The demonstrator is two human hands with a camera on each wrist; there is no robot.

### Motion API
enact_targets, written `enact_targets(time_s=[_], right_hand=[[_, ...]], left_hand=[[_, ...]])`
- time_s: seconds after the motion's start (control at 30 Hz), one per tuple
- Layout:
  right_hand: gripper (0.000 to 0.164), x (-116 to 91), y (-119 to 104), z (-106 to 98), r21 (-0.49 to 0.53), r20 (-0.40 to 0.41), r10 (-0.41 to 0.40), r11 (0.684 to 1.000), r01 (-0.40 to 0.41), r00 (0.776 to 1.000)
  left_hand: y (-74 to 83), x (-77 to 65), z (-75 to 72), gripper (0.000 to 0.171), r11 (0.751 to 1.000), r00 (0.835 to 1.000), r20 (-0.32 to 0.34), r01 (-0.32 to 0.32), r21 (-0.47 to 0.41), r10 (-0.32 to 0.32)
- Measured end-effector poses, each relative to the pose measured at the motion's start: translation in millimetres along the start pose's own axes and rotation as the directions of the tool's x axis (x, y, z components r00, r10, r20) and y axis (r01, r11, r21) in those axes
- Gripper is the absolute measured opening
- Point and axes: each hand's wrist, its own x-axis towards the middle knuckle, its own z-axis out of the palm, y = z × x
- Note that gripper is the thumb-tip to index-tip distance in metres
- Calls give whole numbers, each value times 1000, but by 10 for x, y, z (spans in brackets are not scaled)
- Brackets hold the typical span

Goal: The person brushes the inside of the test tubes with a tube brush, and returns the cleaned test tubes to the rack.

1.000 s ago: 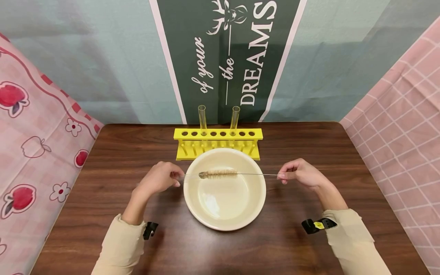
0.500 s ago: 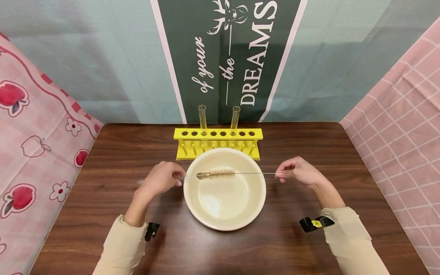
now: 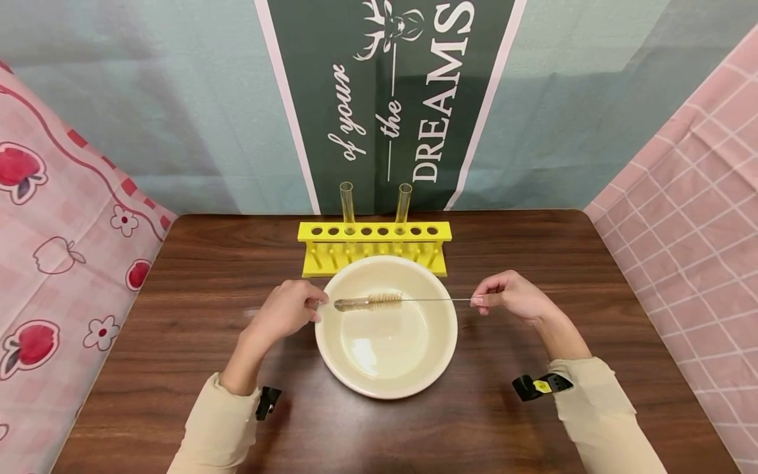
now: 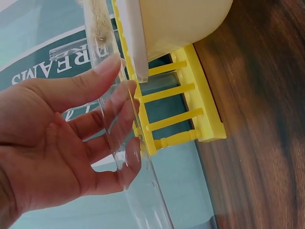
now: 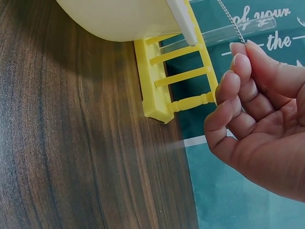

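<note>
Over the cream bowl (image 3: 385, 355), my left hand (image 3: 290, 306) holds a clear test tube (image 4: 150, 195) level, its fingers curled round the glass. The tube's closed end extends past the hand, away from the bowl. A test tube brush (image 3: 386, 300) lies in line with it; the tip and part of the pale bristles are inside the tube, and the rest stick out to the right. My right hand (image 3: 512, 297) pinches the brush's twisted wire handle (image 5: 232, 21) between thumb and index finger, just right of the bowl, its other fingers loosely curled.
Behind the bowl stands a yellow test tube rack (image 3: 341, 231), its front partly hidden by the bowl. Two clear test tubes (image 3: 347, 207) stand upright in it. The wooden table (image 3: 391, 434) ends at a printed cloth backdrop (image 3: 207, 131).
The brush has gone further into the test tube, with fewer bristles showing outside. My left hand has shifted slightly right to the bowl's rim, and my right hand slightly left.
</note>
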Motion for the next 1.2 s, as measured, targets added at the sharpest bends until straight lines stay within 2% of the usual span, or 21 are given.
enact_targets(time_s=[0.3, 0.77, 1.2], right_hand=[[15, -28, 41, -37, -26, 3, 18, 999, -18, 1000], [16, -51, 42, -48, -12, -3, 29, 1000, -29, 1000], [14, -23, 23, -57, -29, -13, 31, 999, -31, 999]], left_hand=[[28, -49, -7, 24, 999, 999, -39, 4, 41, -2], [27, -61, 40, 21, 999, 999, -27, 40, 16, -40], [80, -30, 56, 22, 999, 999, -31, 38, 24, -37]])
